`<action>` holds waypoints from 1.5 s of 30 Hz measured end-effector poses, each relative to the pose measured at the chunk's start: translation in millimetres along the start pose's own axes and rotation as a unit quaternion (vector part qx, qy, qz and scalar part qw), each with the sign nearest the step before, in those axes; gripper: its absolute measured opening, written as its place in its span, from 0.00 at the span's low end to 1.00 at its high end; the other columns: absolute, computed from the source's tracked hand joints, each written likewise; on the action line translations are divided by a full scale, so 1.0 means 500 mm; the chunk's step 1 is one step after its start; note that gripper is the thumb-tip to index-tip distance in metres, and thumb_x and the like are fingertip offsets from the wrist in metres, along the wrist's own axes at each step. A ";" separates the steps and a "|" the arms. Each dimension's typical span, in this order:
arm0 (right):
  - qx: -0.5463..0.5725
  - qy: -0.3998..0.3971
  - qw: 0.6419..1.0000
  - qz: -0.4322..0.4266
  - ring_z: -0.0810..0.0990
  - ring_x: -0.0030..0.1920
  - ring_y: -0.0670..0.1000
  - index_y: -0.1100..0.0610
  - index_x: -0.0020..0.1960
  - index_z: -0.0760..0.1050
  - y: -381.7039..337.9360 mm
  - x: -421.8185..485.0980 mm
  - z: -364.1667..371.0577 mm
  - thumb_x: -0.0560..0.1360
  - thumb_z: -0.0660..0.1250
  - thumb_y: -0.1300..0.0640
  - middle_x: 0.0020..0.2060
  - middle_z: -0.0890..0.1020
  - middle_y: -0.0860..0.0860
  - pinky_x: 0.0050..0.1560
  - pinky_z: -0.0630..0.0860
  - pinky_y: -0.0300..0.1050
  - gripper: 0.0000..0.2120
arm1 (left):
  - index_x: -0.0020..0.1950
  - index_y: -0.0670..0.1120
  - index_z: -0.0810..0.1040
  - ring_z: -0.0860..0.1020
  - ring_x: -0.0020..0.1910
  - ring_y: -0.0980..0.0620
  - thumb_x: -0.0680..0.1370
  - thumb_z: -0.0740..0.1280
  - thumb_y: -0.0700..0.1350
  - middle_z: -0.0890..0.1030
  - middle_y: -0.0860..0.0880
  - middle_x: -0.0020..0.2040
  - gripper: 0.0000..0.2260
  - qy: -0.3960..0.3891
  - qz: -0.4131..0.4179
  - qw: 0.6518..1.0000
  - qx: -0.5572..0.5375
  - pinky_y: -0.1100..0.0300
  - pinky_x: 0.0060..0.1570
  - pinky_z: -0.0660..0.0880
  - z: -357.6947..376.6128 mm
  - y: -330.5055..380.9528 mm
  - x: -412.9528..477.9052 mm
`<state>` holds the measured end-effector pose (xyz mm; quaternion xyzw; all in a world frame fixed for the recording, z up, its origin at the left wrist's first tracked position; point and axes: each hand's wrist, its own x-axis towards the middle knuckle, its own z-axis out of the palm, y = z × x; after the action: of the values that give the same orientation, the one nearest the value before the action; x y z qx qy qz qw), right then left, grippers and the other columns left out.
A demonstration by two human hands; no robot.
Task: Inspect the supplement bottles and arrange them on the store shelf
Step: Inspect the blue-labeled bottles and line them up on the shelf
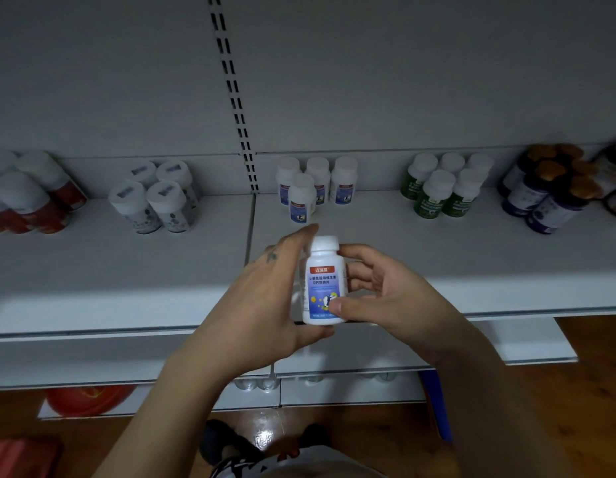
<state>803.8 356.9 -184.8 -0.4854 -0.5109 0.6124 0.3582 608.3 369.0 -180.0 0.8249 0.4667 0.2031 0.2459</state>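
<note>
Left grip (261, 305) and right grip (385, 298) hold a white bottle (325, 281) upright over the shelf (437, 257).
The left grip cups its left side, thumb under the base. The right grip pinches it, thumb on the lower label and fingers curled behind. The bottle is above the shelf's front edge, near four matching bottles (301, 198) standing farther back.

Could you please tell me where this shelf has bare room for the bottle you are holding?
Bare shelf lies between the blue-label bottles and the green bottles, and along the front edge. Another gap separates the grey-label bottles from them. It is crowded among the purple bottles far right and red bottles far left.
</note>
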 end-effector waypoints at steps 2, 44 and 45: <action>0.007 0.001 1.000 -0.001 0.80 0.57 0.58 0.54 0.67 0.71 0.002 0.001 0.000 0.63 0.74 0.60 0.55 0.83 0.55 0.53 0.81 0.50 0.33 | 0.77 0.56 0.54 0.65 0.71 0.58 0.64 0.79 0.56 0.67 0.58 0.72 0.49 0.005 -0.009 1.000 -0.005 0.62 0.67 0.65 0.002 0.001 0.000; 0.117 0.067 0.991 0.018 0.84 0.52 0.57 0.56 0.71 0.69 0.036 0.007 0.064 0.72 0.72 0.67 0.53 0.84 0.61 0.52 0.81 0.50 0.29 | 0.74 0.53 0.59 0.76 0.60 0.56 0.67 0.80 0.43 0.75 0.55 0.62 0.42 -0.013 0.015 0.975 -0.222 0.66 0.50 0.75 0.019 -0.065 -0.004; 0.116 0.069 0.991 0.020 0.84 0.53 0.57 0.56 0.69 0.70 0.035 0.009 0.070 0.70 0.74 0.65 0.53 0.84 0.60 0.53 0.80 0.51 0.30 | 0.75 0.54 0.58 0.75 0.61 0.57 0.67 0.80 0.43 0.74 0.56 0.64 0.43 -0.013 0.009 0.976 -0.217 0.66 0.52 0.74 0.014 -0.070 -0.006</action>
<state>769.7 347.6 -202.9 -0.4917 -0.4010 0.6395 0.4342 587.3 380.6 -206.7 0.7588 0.4004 0.2911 0.4232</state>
